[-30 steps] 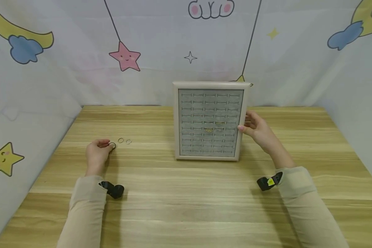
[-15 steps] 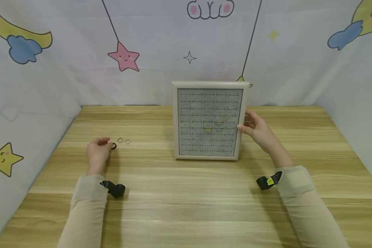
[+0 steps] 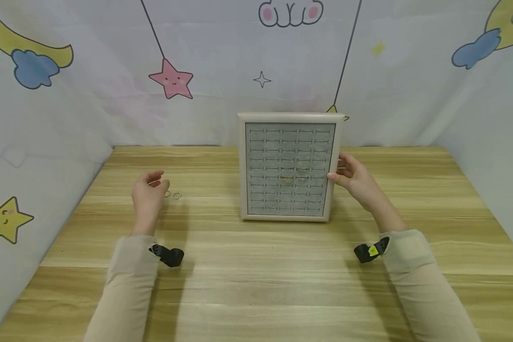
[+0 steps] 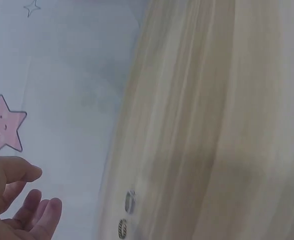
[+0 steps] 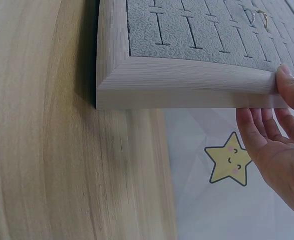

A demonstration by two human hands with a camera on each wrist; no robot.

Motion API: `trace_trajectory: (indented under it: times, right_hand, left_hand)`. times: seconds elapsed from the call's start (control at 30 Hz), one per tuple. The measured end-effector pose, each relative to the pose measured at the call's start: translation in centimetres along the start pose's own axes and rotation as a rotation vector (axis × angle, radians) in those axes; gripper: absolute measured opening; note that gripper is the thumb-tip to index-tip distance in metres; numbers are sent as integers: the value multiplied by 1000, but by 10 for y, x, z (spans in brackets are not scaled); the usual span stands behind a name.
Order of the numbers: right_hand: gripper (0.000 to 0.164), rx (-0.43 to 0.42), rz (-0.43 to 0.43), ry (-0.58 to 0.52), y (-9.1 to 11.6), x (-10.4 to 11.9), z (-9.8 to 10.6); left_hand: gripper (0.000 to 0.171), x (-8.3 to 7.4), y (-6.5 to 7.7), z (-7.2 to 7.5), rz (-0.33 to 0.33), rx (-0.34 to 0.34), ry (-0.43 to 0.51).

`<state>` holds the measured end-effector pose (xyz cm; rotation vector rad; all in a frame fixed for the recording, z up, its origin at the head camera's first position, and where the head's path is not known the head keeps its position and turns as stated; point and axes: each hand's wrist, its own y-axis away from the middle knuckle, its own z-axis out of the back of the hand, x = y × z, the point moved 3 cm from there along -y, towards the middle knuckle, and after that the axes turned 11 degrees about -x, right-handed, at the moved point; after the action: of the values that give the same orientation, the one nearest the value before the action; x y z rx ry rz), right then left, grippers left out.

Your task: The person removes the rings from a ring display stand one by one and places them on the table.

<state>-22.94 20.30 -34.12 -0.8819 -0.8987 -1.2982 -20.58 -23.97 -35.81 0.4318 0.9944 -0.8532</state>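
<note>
A pale-framed ring display board (image 3: 242, 166) with grey slotted padding stands on the table. Several gold and silver rings (image 3: 287, 179) sit in its middle slots. My right hand (image 3: 356, 183) grips the frame's right side, thumb on the front and fingers behind, as the right wrist view also shows. At the left, my left hand (image 3: 148, 199) hovers by two loose rings, a silver ring (image 4: 130, 201) and a patterned ring (image 4: 122, 228). Its thumb and fingers are apart, with nothing visible between them in the left wrist view. A dark ring seen earlier is out of sight now.
The wooden table (image 3: 256, 275) reaches back to a white cloth backdrop (image 3: 213, 71) printed with stars, clouds and moons. Cloth also closes in both sides. A black wrist camera (image 3: 171, 256) sticks out from the left sleeve, another camera (image 3: 366, 252) from the right.
My left hand has moved right and slightly away from me, and the dark ring beside its thumb no longer shows. The right hand and the display board have stayed in place.
</note>
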Motion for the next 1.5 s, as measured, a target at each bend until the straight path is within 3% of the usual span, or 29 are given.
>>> trace_trajectory:
  times: [0.27,0.6,0.87,1.07,1.3,1.5]
  right_hand:
    - [57,0,9,-3,1,1,-1]
    - [58,9,9,-6,2,2,-2]
    - [57,4,6,0,2,1,-2]
    - [57,5,2,10,3,0,-1]
    - [58,2,5,6,3,0,-1]
    - [58,1,18,1,3,1,-1]
  left_hand:
    - [35,-40,25,-16,-89,64,117]
    - [30,-78,61,-40,-331,171,208]
    - [27,-100,100,-61,-549,274,175]
    - [25,-105,119,-79,-673,323,116]
    - [22,-108,131,-97,-730,359,89]
    - [23,-111,137,-106,-685,407,61]
